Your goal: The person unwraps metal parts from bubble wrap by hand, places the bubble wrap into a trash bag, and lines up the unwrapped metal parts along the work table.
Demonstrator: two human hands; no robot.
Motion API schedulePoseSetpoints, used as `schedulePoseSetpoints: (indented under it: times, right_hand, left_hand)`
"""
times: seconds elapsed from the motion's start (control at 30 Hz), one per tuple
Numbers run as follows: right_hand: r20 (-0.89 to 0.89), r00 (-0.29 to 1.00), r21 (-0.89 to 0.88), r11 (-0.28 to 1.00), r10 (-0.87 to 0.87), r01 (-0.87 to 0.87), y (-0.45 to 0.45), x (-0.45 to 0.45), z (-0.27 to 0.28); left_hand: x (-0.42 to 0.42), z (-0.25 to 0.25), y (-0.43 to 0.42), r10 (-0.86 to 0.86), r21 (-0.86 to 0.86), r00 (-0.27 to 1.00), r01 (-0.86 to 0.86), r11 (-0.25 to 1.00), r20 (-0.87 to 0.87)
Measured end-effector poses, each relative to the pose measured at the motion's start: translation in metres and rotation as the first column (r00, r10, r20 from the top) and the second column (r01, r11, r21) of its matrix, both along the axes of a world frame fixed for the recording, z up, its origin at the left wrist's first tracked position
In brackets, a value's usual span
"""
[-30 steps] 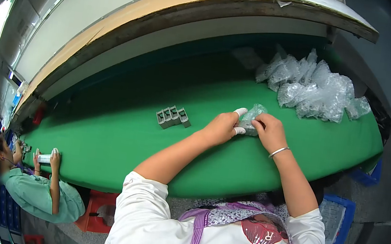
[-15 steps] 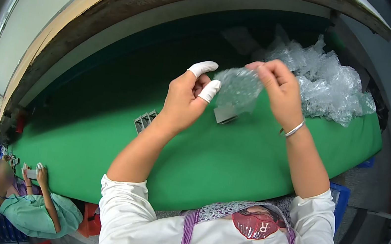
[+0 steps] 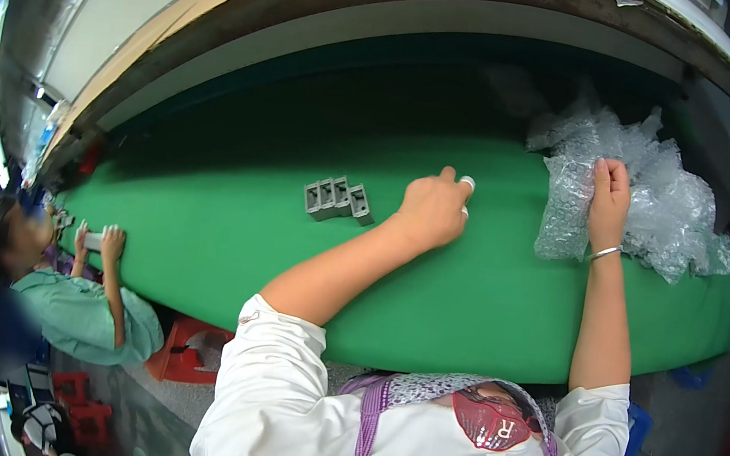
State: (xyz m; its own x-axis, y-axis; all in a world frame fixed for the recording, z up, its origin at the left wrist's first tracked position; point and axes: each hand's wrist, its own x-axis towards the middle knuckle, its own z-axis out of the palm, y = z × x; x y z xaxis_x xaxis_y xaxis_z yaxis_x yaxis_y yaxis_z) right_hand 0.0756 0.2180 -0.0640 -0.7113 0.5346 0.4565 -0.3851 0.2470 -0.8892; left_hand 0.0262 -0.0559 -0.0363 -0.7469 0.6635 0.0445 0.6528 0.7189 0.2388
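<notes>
My right hand [image 3: 610,205] is closed at the edge of a clear bubble-wrap bag [image 3: 564,205], beside the heap at the right of the table. My left hand [image 3: 435,210] is low over the green tabletop, knuckles up and fingers curled under. White finger covers show on its finger and thumb tips. Whatever it grips, if anything, is hidden beneath it. To its left stand several grey block-shaped parts [image 3: 332,199] with open recesses, side by side, the rightmost set slightly askew.
A heap of bubble-wrap bags [image 3: 675,211] lies at the table's right end. The green table [image 3: 464,321] runs under a long overhead ledge [image 3: 341,3]. At the far left a co-worker [image 3: 87,315] holds a pale part. Red stools [image 3: 184,352] stand below.
Both hands have moved apart. The clear plastic between them is gone from there; my right hand is now at the bag heap, my left lower over the table. The view has shifted.
</notes>
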Motion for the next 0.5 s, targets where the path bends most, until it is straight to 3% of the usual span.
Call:
schedulePoseSetpoints:
  times: [0.1, 0.17, 0.23, 0.3, 0.33, 0.37, 0.43, 0.5]
  right_hand:
    - [0.042, 0.999, 0.076, 0.997, -0.012, 0.008, 0.003, -0.003, 0.008]
    - [0.132, 0.991, 0.146, 0.989, -0.040, 0.021, 0.000, -0.011, 0.016]
    - [0.263, 0.936, 0.427, 0.898, -0.234, 0.105, -0.008, -0.001, 0.042]
    - [0.239, 0.905, 0.619, 0.773, -0.352, 0.137, -0.003, -0.008, 0.035]
    - [0.187, 0.915, 0.672, 0.725, -0.359, 0.147, -0.001, -0.018, 0.023]
    - [0.259, 0.906, 0.719, 0.693, -0.334, 0.050, -0.008, -0.024, 0.027]
    - [0.356, 0.879, 0.775, 0.626, -0.318, -0.087, -0.037, -0.041, 0.020]
    - [0.355, 0.860, 0.875, 0.455, -0.367, -0.167, -0.047, -0.079, 0.004]
  left_hand:
    - [-0.023, -0.014, -0.025, 0.133, 0.027, 0.928, -0.132, 0.991, -0.349]
    - [-0.043, -0.019, -0.061, 0.214, -0.069, 0.909, -0.254, 0.965, -0.359]
    - [-0.060, -0.018, -0.094, 0.271, -0.101, 0.915, -0.313, 0.944, -0.301]
    - [-0.074, -0.011, -0.119, 0.369, 0.038, 0.929, -0.369, 0.929, 0.009]
    - [-0.083, -0.011, -0.128, 0.383, 0.094, 0.923, -0.385, 0.918, 0.042]
    - [-0.090, -0.013, -0.132, 0.394, 0.149, 0.916, -0.401, 0.904, 0.076]
    - [-0.080, -0.002, -0.117, 0.327, 0.283, 0.945, -0.309, 0.908, -0.015]
    - [-0.082, 0.009, -0.070, 0.187, 0.367, 0.972, -0.123, 0.922, -0.142]
